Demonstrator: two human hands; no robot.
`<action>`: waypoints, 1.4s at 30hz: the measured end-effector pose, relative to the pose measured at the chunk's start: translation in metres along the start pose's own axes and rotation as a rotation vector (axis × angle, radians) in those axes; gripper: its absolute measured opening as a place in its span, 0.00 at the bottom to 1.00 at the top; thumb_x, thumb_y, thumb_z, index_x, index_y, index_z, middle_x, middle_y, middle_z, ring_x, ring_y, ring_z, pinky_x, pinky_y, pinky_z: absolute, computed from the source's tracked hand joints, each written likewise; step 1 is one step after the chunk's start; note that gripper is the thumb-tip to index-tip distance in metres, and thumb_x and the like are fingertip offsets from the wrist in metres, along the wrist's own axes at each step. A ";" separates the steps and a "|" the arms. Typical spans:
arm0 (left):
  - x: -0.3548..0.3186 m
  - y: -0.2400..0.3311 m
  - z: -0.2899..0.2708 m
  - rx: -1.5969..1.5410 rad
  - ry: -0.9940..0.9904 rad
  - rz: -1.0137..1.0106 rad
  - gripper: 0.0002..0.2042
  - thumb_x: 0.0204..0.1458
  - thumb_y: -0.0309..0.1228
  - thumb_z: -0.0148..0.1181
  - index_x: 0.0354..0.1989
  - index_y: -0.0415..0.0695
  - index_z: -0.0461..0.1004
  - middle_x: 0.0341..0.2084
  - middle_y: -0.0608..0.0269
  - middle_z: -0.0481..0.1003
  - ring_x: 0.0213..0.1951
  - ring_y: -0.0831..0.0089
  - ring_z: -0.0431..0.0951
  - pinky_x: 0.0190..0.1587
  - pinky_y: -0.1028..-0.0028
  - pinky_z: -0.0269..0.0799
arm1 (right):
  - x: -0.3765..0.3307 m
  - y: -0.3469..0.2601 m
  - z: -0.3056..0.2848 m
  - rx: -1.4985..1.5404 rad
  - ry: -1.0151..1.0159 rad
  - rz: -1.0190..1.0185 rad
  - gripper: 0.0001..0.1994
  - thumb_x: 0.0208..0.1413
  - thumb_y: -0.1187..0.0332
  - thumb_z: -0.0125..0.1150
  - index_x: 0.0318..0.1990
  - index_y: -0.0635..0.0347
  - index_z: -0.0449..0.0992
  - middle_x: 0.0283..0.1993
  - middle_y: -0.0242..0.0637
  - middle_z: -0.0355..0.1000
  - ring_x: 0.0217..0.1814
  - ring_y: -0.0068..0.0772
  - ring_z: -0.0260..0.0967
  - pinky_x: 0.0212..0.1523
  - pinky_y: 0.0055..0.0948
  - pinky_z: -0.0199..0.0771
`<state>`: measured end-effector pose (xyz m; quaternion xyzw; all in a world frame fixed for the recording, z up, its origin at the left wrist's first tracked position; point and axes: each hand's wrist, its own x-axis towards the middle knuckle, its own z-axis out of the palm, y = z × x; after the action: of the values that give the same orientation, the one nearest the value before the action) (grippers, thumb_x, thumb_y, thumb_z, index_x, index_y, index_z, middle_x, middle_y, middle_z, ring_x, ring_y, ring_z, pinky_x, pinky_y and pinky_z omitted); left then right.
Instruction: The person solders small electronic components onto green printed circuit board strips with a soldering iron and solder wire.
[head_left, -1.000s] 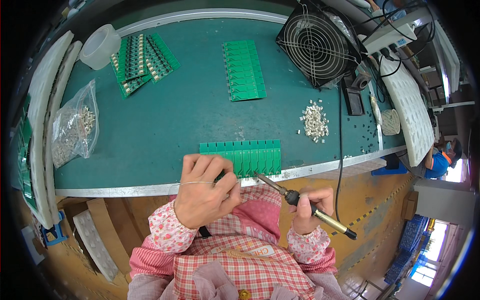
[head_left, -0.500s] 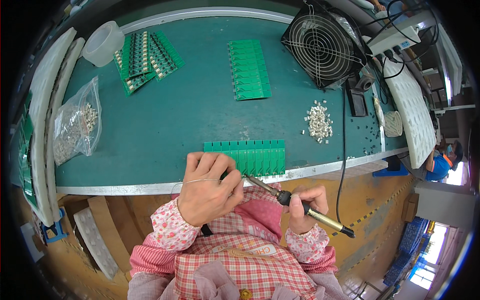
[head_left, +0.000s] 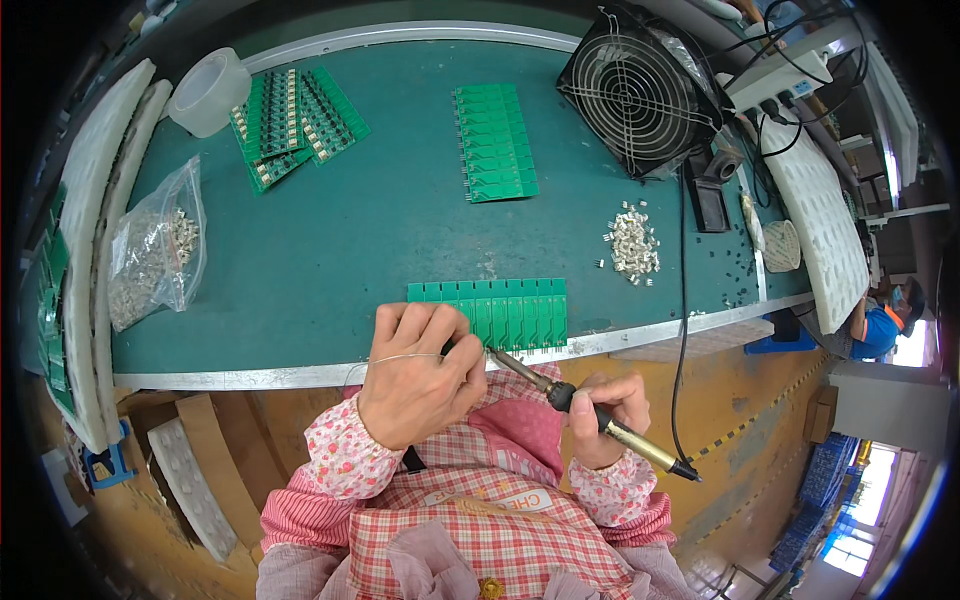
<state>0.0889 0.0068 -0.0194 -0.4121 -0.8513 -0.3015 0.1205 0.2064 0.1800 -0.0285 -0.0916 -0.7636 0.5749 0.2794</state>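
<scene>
At the table's front edge lies a green circuit board panel [head_left: 516,312] with a row of pins along its near side. My right hand [head_left: 608,412] is closed round the handle of a soldering iron [head_left: 562,395], whose tip reaches the board's near edge beside my left fingers. My left hand [head_left: 420,375] rests over the board's left part with its fingers bent, pinching a thin solder wire [head_left: 405,357] that loops out past the wrist. The fingertips of that hand and the exact contact between wire and tip are hidden.
Another green panel [head_left: 497,142] lies farther back, with populated boards [head_left: 290,120] to its left. White connectors [head_left: 633,243] form a pile at right, near a fan [head_left: 640,95] and an iron stand [head_left: 711,195]. A bag of parts [head_left: 160,245] and a tape roll [head_left: 211,92] sit at left.
Both hands keep almost the same pose, and the iron's tip stays at the board's near edge. The iron's handle has shifted very slightly left; the view has moved a little too.
</scene>
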 end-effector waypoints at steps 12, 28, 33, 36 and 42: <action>-0.020 0.017 -0.023 -0.074 -0.058 0.083 0.10 0.31 0.31 0.61 0.23 0.47 0.68 0.28 0.67 0.68 0.33 0.69 0.68 0.39 0.65 0.59 | 0.020 -0.027 0.006 -0.362 -0.289 -0.402 0.17 0.34 0.72 0.70 0.37 0.50 0.80 0.22 0.29 0.62 0.21 0.28 0.60 0.20 0.25 0.60; -0.034 -0.011 -0.035 -0.152 0.092 -0.160 0.08 0.35 0.25 0.64 0.20 0.46 0.68 0.28 0.68 0.72 0.33 0.68 0.71 0.40 0.66 0.57 | 0.004 -0.006 0.010 -0.060 -0.023 -0.243 0.15 0.44 0.77 0.64 0.38 0.66 0.66 0.24 0.41 0.71 0.20 0.25 0.66 0.21 0.22 0.65; -0.028 -0.014 -0.024 -0.255 0.082 -0.111 0.09 0.34 0.23 0.63 0.17 0.45 0.67 0.29 0.67 0.73 0.34 0.68 0.72 0.39 0.67 0.58 | -0.006 -0.008 0.005 0.091 -0.034 0.046 0.12 0.46 0.75 0.62 0.35 0.66 0.64 0.22 0.41 0.71 0.21 0.21 0.67 0.22 0.19 0.66; -0.029 -0.015 -0.021 -0.259 0.072 -0.117 0.09 0.34 0.23 0.63 0.17 0.45 0.66 0.29 0.66 0.73 0.34 0.68 0.72 0.39 0.67 0.58 | -0.007 -0.004 0.006 0.080 -0.023 0.039 0.12 0.47 0.75 0.62 0.34 0.65 0.63 0.21 0.40 0.71 0.20 0.21 0.67 0.21 0.18 0.65; -0.027 -0.017 -0.018 -0.246 0.089 -0.105 0.09 0.33 0.23 0.63 0.16 0.45 0.66 0.29 0.66 0.72 0.33 0.69 0.71 0.39 0.66 0.58 | -0.005 -0.001 0.007 0.123 -0.059 0.105 0.12 0.48 0.74 0.61 0.34 0.64 0.62 0.19 0.38 0.69 0.18 0.19 0.65 0.18 0.17 0.62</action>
<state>0.0927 -0.0292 -0.0248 -0.3647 -0.8222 -0.4275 0.0909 0.2070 0.1716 -0.0307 -0.0973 -0.7287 0.6372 0.2312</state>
